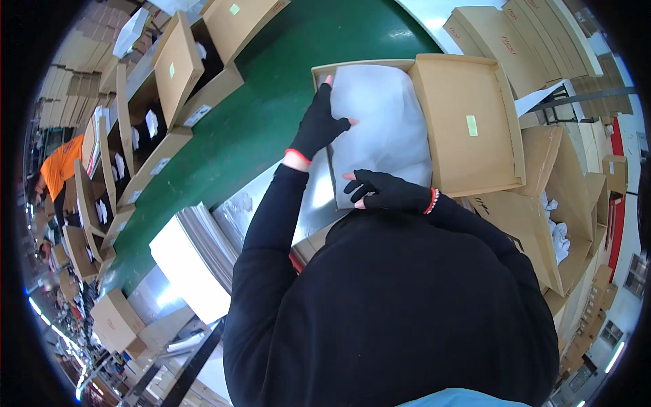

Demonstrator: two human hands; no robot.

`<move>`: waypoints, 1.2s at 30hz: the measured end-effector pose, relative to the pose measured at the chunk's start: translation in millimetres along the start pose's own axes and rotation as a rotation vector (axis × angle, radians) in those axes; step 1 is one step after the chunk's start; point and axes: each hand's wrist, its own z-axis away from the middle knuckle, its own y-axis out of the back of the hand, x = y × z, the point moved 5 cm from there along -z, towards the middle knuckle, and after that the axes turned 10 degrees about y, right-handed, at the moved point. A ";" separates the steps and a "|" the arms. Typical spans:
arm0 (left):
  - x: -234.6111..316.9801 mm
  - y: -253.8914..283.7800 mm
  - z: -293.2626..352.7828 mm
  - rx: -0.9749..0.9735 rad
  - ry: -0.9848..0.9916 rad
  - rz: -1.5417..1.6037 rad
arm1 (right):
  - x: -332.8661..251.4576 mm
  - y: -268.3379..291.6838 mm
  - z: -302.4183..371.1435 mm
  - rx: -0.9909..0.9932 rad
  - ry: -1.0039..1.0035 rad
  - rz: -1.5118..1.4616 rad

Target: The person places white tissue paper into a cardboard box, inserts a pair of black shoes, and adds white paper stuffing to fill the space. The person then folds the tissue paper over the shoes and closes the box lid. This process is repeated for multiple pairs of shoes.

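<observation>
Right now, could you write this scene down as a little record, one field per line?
Box: open cardboard, lid folded out to the right
Sheet: translucent white, spread across the box
Left hand: gloved in black, at the sheet's left side
Right hand: likewise gloved, over its near end
Far left: open boxes, person in orange

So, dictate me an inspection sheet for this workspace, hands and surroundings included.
Surface: glossy green surface; shiny metallic panel nearer the person.
Job's things: open carton, lid laid back rightward; pale wrap in its base, contents beneath unclear.
Clutter: white stack at left; second carton at right with crumpled white material.
Hands: left hand spread at the wrap's left edge; right hand over its near end, grip unclear.
Cables: nothing clearly seen.
Surroundings: open boxes and orange-clad person at left.
</observation>
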 end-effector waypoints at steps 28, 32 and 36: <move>-29.3 38.7 11.5 0.359 0.495 0.708 | -142.6 114.4 118.5 0.600 -0.272 0.950; -45.0 30.7 -3.6 0.226 0.616 0.906 | -12.9 25.3 81.2 0.259 0.093 1.107; -44.6 27.2 -16.7 0.149 0.550 0.545 | 35.1 21.8 67.0 0.173 0.165 1.205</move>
